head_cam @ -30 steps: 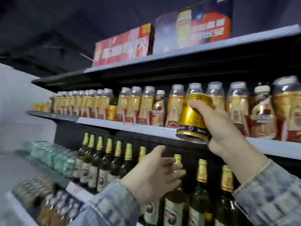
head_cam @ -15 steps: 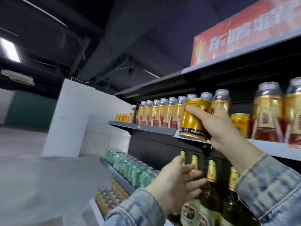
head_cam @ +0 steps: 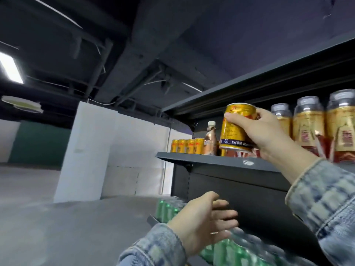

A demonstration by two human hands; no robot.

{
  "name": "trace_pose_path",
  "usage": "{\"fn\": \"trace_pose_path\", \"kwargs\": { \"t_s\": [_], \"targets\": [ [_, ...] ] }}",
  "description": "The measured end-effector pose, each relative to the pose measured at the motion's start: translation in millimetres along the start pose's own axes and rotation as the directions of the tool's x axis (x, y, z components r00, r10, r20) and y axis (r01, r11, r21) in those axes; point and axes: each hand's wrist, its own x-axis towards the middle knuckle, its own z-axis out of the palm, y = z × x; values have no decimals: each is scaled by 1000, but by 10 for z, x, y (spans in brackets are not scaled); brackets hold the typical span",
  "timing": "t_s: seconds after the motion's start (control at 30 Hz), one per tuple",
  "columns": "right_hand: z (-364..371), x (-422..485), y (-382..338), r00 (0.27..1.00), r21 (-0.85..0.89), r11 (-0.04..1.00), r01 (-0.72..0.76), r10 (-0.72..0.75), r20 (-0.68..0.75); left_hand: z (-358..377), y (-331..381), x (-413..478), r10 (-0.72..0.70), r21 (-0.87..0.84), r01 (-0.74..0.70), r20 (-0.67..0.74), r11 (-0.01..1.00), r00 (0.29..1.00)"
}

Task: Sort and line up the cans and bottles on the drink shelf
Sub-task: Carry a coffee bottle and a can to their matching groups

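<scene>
Holding the gold can [head_cam: 235,127] just above the shelf [head_cam: 211,162], my right grip [head_cam: 257,135] is clamped round it. A row of gold cans [head_cam: 185,145] and a brown bottle [head_cam: 210,140] stand to its left. My left grip [head_cam: 201,221] hangs lower, fingers apart and empty, over green bottles [head_cam: 167,208].

white pillar [head_cam: 87,150], ceiling light [head_cam: 11,68] (lit), grey floor [head_cam: 38,227]

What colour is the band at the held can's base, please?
Dark blue band on the gold can; head view.
</scene>
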Motion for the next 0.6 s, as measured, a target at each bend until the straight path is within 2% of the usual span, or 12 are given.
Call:
{"fn": "trace_pose_path", "kwargs": {
  "t_s": [0.1, 0.2, 0.3, 0.37, 0.43, 0.5, 0.6],
  "targets": [
    [562, 398, 278, 998, -58, 998, -9, 6, -59, -646, 244, 560, -19, 95, 13, 54, 995, 998],
    [935, 842, 499, 991, -169, 986, -16, -8, -137, -1013, 539, 1153, 11, 192, -31, 105, 981, 994],
    [1104, 1208, 718, 972, -269, 963, -32, -34, -234, -1220, 736, 1679, 97, 284, -146, 179, 948, 979],
    [1137, 1401, 877, 955, -306, 951, -49, -45, -292, -1311, 852, 2018, 234, 334, -296, 214, 895, 948],
    [1138, 1544, 1034, 938, -331, 942, -60, -61, -342, -1369, 965, 2328, 418, 355, -486, 254, 799, 872],
    [1145, 1657, 1157, 916, -364, 928, -76, -78, -392, -1400, 1132, 2617, 606, 381, -660, 267, 648, 749],
    [1196, 1779, 1314, 893, -392, 907, -152, -44, -449, -1374, 1450, 2999, 763, 450, -794, 309, 408, 567]
  ]
}}
